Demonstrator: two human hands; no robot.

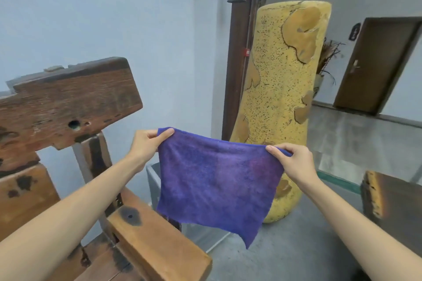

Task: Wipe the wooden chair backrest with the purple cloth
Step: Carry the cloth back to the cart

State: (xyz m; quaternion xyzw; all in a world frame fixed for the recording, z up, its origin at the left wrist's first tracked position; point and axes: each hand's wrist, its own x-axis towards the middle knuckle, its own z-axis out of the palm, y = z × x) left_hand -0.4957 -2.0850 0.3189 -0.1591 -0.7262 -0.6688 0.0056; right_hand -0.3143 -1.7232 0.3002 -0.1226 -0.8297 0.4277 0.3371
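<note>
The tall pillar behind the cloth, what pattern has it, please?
Yellow pillar, dark-speckled, tan patches; head view.

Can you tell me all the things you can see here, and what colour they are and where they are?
purple cloth: one, purple-blue, hanging spread out in the middle, held by its two top corners.
wooden chair backrest: one, dark reddish brown, at left, apart from the cloth.
chair armrest: one, light brown with dark spots, bottom left.
yellow speckled column: one, yellow with brown patches, standing behind the cloth.
dark wooden post: one, dark brown, left of the column.
door: one, dark brown, far right.
wooden slab: one, brown, right edge.
left hand: pinches the cloth's top left corner.
right hand: pinches the top right corner.
</note>
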